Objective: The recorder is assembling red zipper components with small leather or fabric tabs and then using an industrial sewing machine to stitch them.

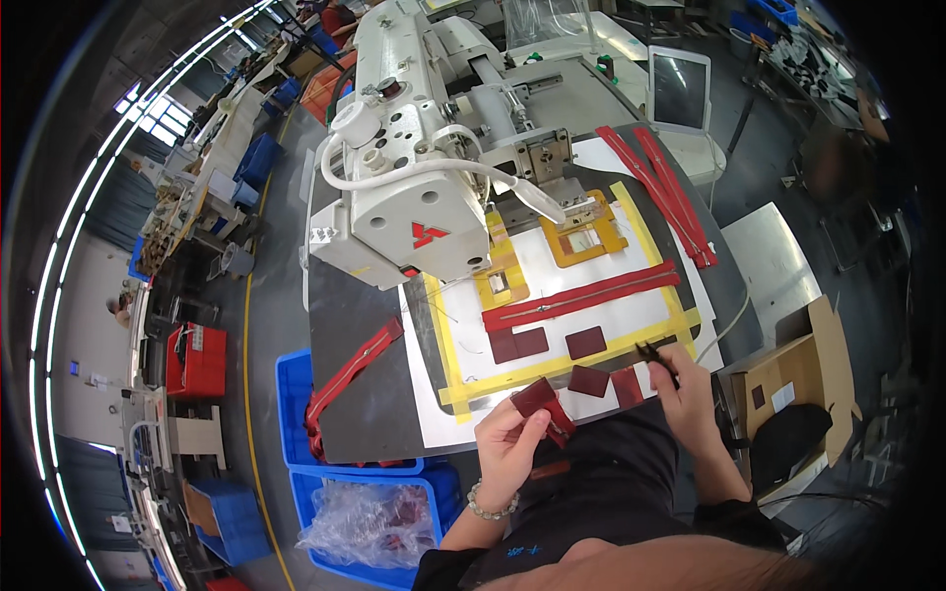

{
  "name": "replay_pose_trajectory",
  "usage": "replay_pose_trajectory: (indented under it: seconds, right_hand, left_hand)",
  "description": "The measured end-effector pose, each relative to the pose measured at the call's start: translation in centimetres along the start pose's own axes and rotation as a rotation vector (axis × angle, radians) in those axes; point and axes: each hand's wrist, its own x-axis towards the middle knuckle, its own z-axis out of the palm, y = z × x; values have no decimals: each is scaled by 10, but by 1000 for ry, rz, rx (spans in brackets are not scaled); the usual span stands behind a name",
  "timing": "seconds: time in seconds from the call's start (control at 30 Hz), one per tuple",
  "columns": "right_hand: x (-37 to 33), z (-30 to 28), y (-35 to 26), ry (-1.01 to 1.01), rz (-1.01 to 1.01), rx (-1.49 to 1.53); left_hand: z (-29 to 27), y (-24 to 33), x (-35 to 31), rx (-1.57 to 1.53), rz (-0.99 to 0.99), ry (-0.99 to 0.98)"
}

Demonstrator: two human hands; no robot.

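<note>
Sewing table (360,325) front edge: L hand (507,443) grip pinches dark-red piece (537,396); R hand (687,386) grip closed on snips (654,355).

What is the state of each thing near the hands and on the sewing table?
Left hand: fingers closed on a dark red folded leather piece.
Right hand: fingers closed on small black snips.
Dark red flat leather patches: lying loose on the white template sheet.
Long red zipper strip: lying flat across the sheet.
White industrial sewing machine: standing over the table; whether it is running cannot be told.
</note>
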Motion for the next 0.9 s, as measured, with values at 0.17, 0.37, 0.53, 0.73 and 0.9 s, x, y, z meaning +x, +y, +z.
replay_pose_trajectory:
  seconds: [0.17,0.37,0.53,0.73,0.9]
  right_hand:
    - [-18,13,-36,-119,-130,142]
    - [-16,37,-43,-166,-287,123]
    - [-13,40,-47,-154,-288,124]
    - [-12,43,-45,-168,-253,114]
    - [-10,44,-44,-176,-270,108]
  left_hand:
    - [0,-5,2,37,7,19]
    - [2,-6,2,100,4,-1]
    - [2,-3,1,132,43,-17]
    - [2,0,1,210,98,-15]
    - [0,-4,2,349,185,25]
